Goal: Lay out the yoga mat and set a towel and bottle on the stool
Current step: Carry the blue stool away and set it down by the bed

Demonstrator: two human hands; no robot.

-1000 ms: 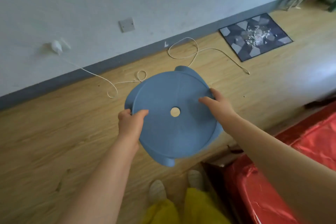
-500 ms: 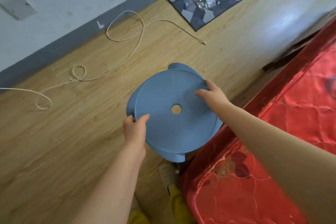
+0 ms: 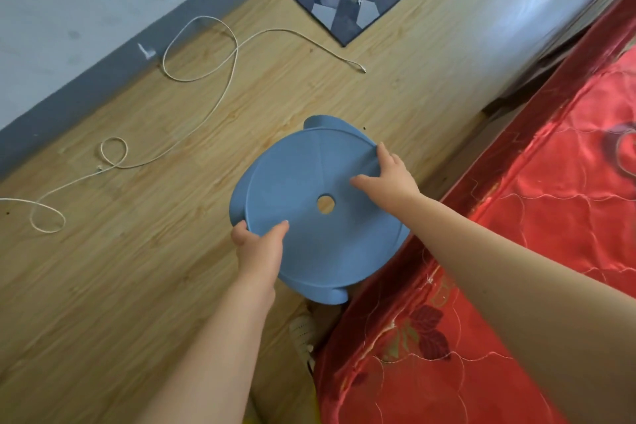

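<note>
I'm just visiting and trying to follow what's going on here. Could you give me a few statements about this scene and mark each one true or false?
1. Both hands hold the blue stool. True: the left hand grips its near rim, the right hand its far side.
2. A towel lies on the stool. False: its seat is bare.
3. A white cord lies looped on the wooden floor. True.
4. The red bedspread is on the person's left. False: it is on the right.

no readable text, labels, brands, numbers
</note>
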